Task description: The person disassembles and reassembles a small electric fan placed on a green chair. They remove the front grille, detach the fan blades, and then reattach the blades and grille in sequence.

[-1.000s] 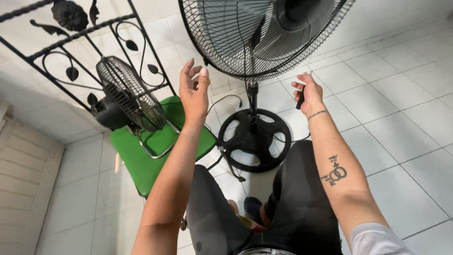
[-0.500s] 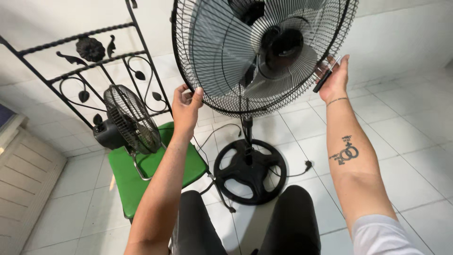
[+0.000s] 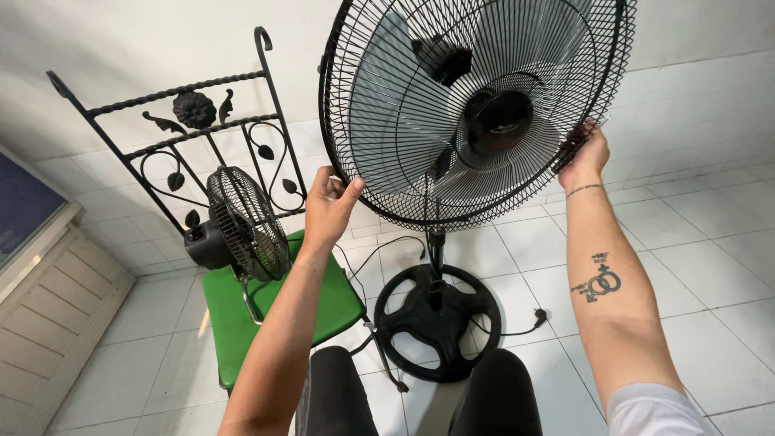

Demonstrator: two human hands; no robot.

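- My left hand [image 3: 329, 203] is up at the lower left rim of the pedestal fan's wire guard [image 3: 387, 105] — fingers curled over the outer ring, thumb pressed against the wires, so I am gripping the edge of the guard.
- My right hand [image 3: 585, 153] is on the opposite side, at the right rim of the same guard, fingers wrapped over the ring; how tightly they close I cannot tell, since the fingertips are hidden behind the wires.
- The guard sits between my two hands, tilted back a little, with the pale blades and the black hub [image 3: 494, 121] showing through it.
- Below it the fan's pole runs down to a round black base [image 3: 436, 323] standing on the white tiled floor [image 3: 710, 242], just in front of my knees.
- A black cord with a plug [image 3: 539, 315] lies on the tiles just beside the base.
- To my left stands a chair with a green seat [image 3: 230, 323] and a black wrought-iron back [image 3: 186, 121] — scrolls, leaves and a flower worked into it.
- A small black fan [image 3: 238, 222] rests on that seat, near my left forearm but apart from it.
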